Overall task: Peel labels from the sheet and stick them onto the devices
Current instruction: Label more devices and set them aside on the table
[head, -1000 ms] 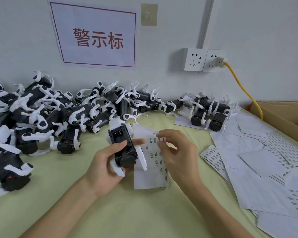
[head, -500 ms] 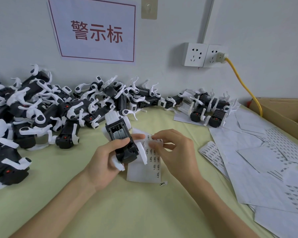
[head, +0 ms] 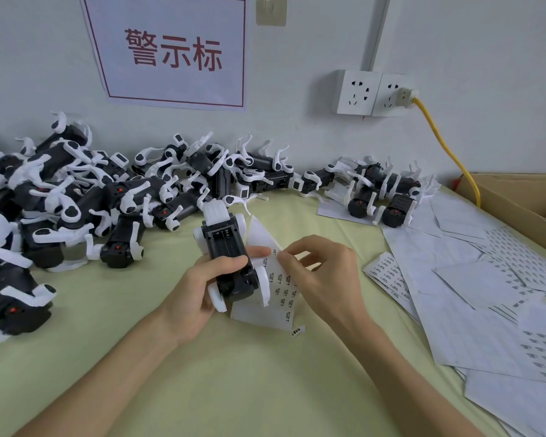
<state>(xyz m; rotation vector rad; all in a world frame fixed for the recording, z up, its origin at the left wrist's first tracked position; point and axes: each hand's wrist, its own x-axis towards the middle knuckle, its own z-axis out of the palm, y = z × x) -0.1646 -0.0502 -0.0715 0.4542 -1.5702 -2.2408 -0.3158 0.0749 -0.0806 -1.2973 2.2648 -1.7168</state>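
From the head camera, the left hand (head: 199,291) has its fingers and thumb curled round a black-and-white device (head: 226,250), holding it tilted just above the middle of the desk (head: 234,383). The label sheet (head: 281,288) lies just behind and to the right of the device, its upper corner curling up. The right hand (head: 325,275) pinches that sheet's top edge between thumb and forefinger, its other fingers loosely bent. One loose label (head: 298,330) lies on the desk just off the sheet's lower right corner. A pile of devices (head: 76,197) crowds the left side and runs along the wall. Overlapping paper sheets (head: 454,279) cover the right side up to a cardboard box (head: 517,197) at the desk's edge. Bare pale green cloth shows between and below the forearms.
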